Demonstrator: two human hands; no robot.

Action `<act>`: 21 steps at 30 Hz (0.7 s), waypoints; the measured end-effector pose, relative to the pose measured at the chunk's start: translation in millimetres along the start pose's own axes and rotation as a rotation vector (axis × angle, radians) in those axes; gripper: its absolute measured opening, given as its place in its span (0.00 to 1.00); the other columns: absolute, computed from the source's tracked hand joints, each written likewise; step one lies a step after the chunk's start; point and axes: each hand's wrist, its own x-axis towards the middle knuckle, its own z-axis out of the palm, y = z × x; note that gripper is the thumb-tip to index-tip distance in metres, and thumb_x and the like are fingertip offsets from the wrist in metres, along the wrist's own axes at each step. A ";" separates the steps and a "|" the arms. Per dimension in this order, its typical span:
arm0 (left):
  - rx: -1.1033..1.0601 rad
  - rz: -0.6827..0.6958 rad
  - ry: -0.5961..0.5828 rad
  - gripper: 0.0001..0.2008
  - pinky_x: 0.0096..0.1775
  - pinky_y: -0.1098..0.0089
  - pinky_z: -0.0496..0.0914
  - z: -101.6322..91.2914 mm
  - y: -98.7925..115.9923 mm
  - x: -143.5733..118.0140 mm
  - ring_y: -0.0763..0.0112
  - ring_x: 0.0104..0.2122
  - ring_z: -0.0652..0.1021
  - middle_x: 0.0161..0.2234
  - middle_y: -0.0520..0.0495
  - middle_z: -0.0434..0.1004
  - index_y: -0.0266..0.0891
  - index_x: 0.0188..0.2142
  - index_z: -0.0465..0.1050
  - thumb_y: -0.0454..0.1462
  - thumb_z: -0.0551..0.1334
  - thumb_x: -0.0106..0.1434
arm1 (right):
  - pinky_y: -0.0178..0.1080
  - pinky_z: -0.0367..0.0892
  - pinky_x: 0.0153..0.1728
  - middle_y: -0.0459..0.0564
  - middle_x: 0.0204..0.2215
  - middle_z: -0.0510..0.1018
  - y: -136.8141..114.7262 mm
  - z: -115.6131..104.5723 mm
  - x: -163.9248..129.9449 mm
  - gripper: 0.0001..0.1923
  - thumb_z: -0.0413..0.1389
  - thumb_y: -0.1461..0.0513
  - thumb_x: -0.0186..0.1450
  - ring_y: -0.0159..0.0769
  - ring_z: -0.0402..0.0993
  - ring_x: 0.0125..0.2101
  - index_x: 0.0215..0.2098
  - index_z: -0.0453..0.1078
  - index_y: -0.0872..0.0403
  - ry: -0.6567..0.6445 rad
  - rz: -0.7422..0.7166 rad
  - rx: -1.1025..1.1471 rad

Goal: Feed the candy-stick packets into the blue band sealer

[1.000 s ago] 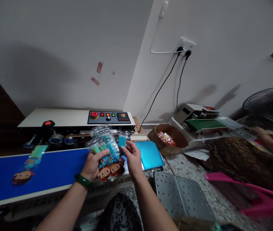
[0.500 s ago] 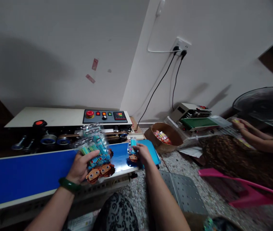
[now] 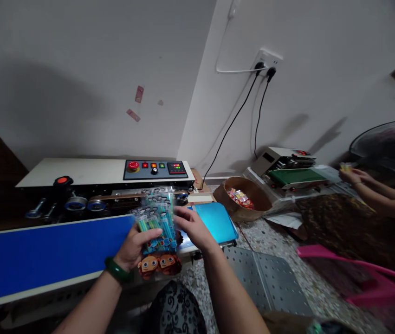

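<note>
The band sealer [image 3: 106,172] fills the left half of the frame, its blue conveyor belt [image 3: 44,253] running from the lower left edge to just left of centre. A grey perforated plate [image 3: 263,278] lies at lower centre-right, a pink plastic chair [image 3: 357,273] at lower right. A brown bowl of wrapped sweets [image 3: 241,198] sits right of centre, with a second, smaller sealer [image 3: 288,169] behind it. A turquoise tray [image 3: 216,222] rests at the belt's right end.

Just left of centre, the left hand [image 3: 135,248] is closed around a fanned stack of clear packets [image 3: 157,222] with cartoon monkey header cards, thumb across the front. The right hand [image 3: 192,226] has its fingers spread loosely, fingertips touching the stack's right edge; whether it pinches a packet I cannot tell.

The stack is held above the belt's right end and partly over its front edge. Being slippery film gripped only near the bottom, the upper packets could fan further and slide out, likely dropping off the belt's front edge if the left thumb eases. A right-hand pull on one packet could drag neighbours with it. A packet laid askew on the belt might seal crooked. A co-worker's hand [image 3: 352,175] at the far right is well apart.
</note>
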 end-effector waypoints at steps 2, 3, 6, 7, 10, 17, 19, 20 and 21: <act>0.020 -0.016 0.002 0.18 0.32 0.60 0.73 5.7 -2.5 -1.4 0.57 0.29 0.78 0.30 0.43 0.79 0.34 0.35 0.74 0.32 0.68 0.41 | 0.37 0.66 0.34 0.44 0.28 0.75 1.7 5.2 -1.8 0.10 0.56 0.58 0.54 0.34 0.70 0.30 0.33 0.72 0.53 0.019 -0.033 -0.032; 0.025 -0.014 0.009 0.18 0.32 0.60 0.73 7.8 -4.1 -1.5 0.57 0.29 0.78 0.30 0.43 0.79 0.34 0.35 0.74 0.32 0.68 0.40 | 0.36 0.66 0.34 0.44 0.27 0.74 4.1 7.3 -1.9 0.09 0.56 0.58 0.54 0.34 0.69 0.30 0.32 0.71 0.53 0.053 -0.051 -0.031; 0.028 0.021 0.039 0.17 0.34 0.60 0.73 10.4 -9.1 0.7 0.58 0.30 0.78 0.30 0.44 0.79 0.34 0.35 0.74 0.32 0.68 0.41 | 0.35 0.65 0.35 0.44 0.27 0.74 13.3 12.8 -1.3 0.09 0.55 0.57 0.55 0.33 0.69 0.30 0.32 0.69 0.53 0.216 -0.124 0.031; 0.028 0.035 0.053 0.17 0.35 0.61 0.72 10.0 -10.3 1.9 0.59 0.30 0.78 0.30 0.44 0.79 0.34 0.35 0.74 0.32 0.68 0.42 | 0.34 0.65 0.35 0.44 0.28 0.74 16.2 13.7 -1.2 0.09 0.54 0.57 0.56 0.32 0.69 0.31 0.32 0.68 0.53 0.274 -0.152 0.059; 0.027 0.055 0.092 0.16 0.35 0.61 0.73 6.2 -10.2 5.1 0.61 0.30 0.78 0.30 0.45 0.79 0.33 0.34 0.73 0.32 0.68 0.42 | 0.34 0.65 0.35 0.45 0.32 0.74 23.9 7.1 -1.4 0.11 0.55 0.57 0.56 0.32 0.69 0.31 0.36 0.65 0.52 0.443 -0.208 0.138; 0.005 0.071 0.172 0.18 0.31 0.62 0.74 -9.3 8.5 3.4 0.60 0.26 0.78 0.27 0.47 0.79 0.33 0.34 0.73 0.30 0.68 0.40 | 0.33 0.65 0.20 0.42 0.19 0.71 37.1 -52.9 -7.2 0.13 0.60 0.59 0.47 0.31 0.68 0.18 0.27 0.63 0.55 0.541 0.081 0.190; -0.020 0.094 0.195 0.20 0.30 0.61 0.75 -13.3 13.2 2.5 0.59 0.26 0.78 0.27 0.47 0.79 0.34 0.37 0.72 0.30 0.68 0.41 | 0.31 0.63 0.17 0.41 0.16 0.69 38.0 -61.0 -6.5 0.12 0.60 0.61 0.45 0.29 0.66 0.15 0.25 0.63 0.56 0.550 0.159 0.166; -0.032 0.097 0.206 0.20 0.31 0.60 0.75 -14.8 14.9 2.2 0.59 0.27 0.78 0.28 0.46 0.79 0.34 0.37 0.72 0.29 0.67 0.41 | 0.31 0.62 0.16 0.40 0.15 0.69 38.0 -62.4 -4.8 0.11 0.60 0.62 0.44 0.29 0.65 0.14 0.25 0.63 0.56 0.555 0.189 0.141; -0.045 0.096 0.214 0.21 0.31 0.60 0.75 -15.9 16.2 1.9 0.59 0.27 0.78 0.28 0.46 0.79 0.34 0.38 0.72 0.29 0.67 0.41 | 0.31 0.62 0.16 0.40 0.14 0.69 37.9 -62.4 -2.1 0.11 0.59 0.63 0.44 0.28 0.65 0.14 0.24 0.63 0.56 0.554 0.215 0.117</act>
